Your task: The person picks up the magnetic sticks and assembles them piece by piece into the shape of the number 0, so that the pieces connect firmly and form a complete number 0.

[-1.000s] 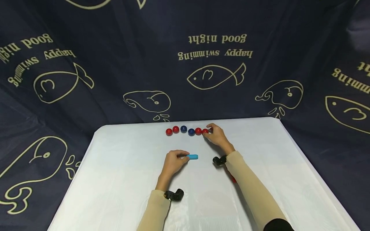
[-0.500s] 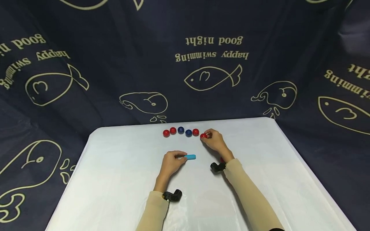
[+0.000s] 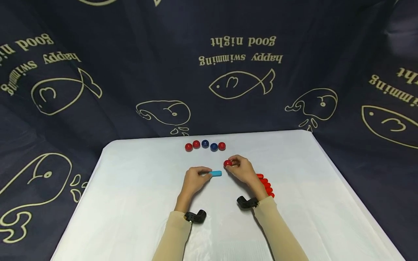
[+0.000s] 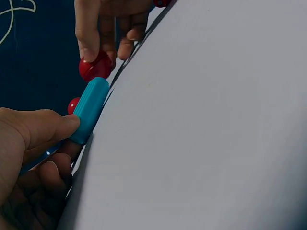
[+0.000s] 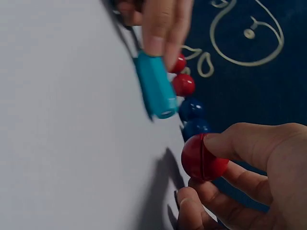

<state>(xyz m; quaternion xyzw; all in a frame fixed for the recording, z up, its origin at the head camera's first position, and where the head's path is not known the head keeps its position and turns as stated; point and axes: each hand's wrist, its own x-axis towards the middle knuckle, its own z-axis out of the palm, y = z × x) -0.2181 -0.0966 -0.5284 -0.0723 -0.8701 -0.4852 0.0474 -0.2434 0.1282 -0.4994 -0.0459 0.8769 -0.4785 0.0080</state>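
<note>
My left hand (image 3: 195, 179) pinches one end of a short light-blue ribbed stick (image 3: 216, 173) between thumb and fingers, low over the table. In the left wrist view the stick (image 4: 91, 110) points at the other hand. My right hand (image 3: 243, 169) holds a glossy red ball (image 3: 227, 164) by its far side from the stick, thumb on top and fingers beneath. A thin seam runs round this ball (image 5: 204, 157) in the right wrist view. Ball and stick end are a small gap apart in the head view.
Red balls (image 3: 188, 147) and two dark-blue balls (image 3: 205, 144) form a loose row near the white table's (image 3: 130, 203) far edge. Several red sticks (image 3: 267, 184) lie side by side, partly hidden by my right forearm. A dark printed cloth (image 3: 241, 116) hangs behind.
My right hand has lifted the red ball from the row's right end and brought it nearer me, toward the light-blue stick. More red sticks show beside that forearm. The left hand stays nearly still.
</note>
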